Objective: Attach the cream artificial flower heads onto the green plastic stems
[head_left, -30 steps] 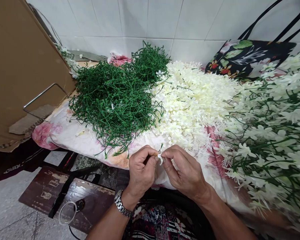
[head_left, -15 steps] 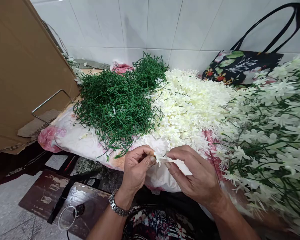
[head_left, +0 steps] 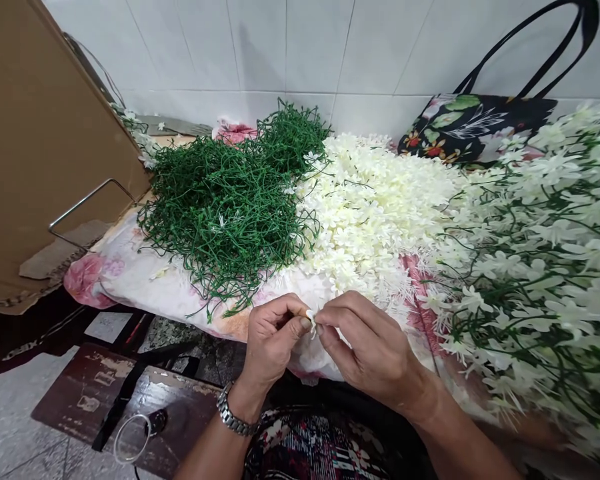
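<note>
A small white artificial flower [head_left: 312, 321] is held up over the front edge of the cloth-covered surface. My left hand [head_left: 274, 337], wearing a metal watch, pinches it between thumb and index finger. From the other side, the thumb and fingertips of my right hand [head_left: 373, 343] close on the flower, partly hiding it. Beyond my hands lies a tangled heap of green plastic stems [head_left: 225, 213]. Beside it spreads a pile of loose white-yellow blossoms [head_left: 375, 207]. At the right stands a mass of white flowers on green stems [head_left: 540, 267].
A cardboard box [head_left: 55, 147] rises at the left, near a bent metal wire handle [head_left: 87, 200]. A black floral bag [head_left: 475, 130] leans against the tiled wall [head_left: 310, 47]. Lower left, a clear round rim [head_left: 131, 440] shows by a worn brown board [head_left: 180, 400].
My right hand has moved left, bringing its fingertips from beside the flower onto it. My left hand keeps its pinch. The whole view has shifted slightly.
</note>
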Motion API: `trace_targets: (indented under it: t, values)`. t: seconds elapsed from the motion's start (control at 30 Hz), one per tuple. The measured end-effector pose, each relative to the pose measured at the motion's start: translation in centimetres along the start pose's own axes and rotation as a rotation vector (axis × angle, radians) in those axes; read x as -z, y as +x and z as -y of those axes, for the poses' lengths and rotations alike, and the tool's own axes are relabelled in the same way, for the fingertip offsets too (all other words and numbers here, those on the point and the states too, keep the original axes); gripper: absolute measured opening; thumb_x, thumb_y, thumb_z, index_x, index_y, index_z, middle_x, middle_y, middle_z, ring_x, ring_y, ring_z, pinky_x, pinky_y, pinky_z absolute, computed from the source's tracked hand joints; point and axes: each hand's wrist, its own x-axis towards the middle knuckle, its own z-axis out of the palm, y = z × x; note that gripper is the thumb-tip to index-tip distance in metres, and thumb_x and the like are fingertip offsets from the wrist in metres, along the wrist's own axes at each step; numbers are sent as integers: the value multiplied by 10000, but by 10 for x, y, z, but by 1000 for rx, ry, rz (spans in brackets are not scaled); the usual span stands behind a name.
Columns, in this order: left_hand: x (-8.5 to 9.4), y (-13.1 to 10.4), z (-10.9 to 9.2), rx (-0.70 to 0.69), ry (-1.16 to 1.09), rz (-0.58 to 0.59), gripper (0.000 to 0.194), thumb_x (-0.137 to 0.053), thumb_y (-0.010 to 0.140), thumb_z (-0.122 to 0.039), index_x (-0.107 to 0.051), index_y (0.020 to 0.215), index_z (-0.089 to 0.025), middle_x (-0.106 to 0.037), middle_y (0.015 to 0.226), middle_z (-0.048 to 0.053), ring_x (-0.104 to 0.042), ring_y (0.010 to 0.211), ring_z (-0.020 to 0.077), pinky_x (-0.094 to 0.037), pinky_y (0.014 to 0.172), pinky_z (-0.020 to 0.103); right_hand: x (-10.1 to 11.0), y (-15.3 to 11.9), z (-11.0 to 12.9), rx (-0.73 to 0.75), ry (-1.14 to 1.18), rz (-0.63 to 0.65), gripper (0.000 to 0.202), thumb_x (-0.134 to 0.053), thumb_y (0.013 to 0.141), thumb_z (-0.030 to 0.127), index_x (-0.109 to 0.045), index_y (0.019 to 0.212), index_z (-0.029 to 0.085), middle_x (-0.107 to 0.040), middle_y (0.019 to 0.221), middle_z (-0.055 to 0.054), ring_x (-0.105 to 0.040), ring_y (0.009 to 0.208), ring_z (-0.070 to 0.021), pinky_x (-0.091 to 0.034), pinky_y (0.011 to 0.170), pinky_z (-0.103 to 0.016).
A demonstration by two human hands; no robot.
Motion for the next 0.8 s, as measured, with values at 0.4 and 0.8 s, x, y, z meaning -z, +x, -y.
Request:
trace_targets:
  t: [0.4, 0.8]
  values:
    - [5, -2, -7, -118, -91, -98, 298, -750, 638, -415, -611, 574, -160, -489, 542, -5, -424, 524, 120, -333, 497, 236, 16, -9, -7, -221, 96, -92, 175, -554, 836, 123, -559, 1004, 174, -609, 825, -56, -589, 748, -156, -521, 638, -273]
    - [-5, -19, -11, -103, -210, -50, 187, -767, 662, -329, -647, 697, -190, -560, 657, 11, -493, 619, 131, -385, 574, 235, 10, -15, 3, -325, 179, -15, 136, -479, 869, 85, -590, 808, 133, -553, 651, -23, -536, 576, -107, -440, 520, -222]
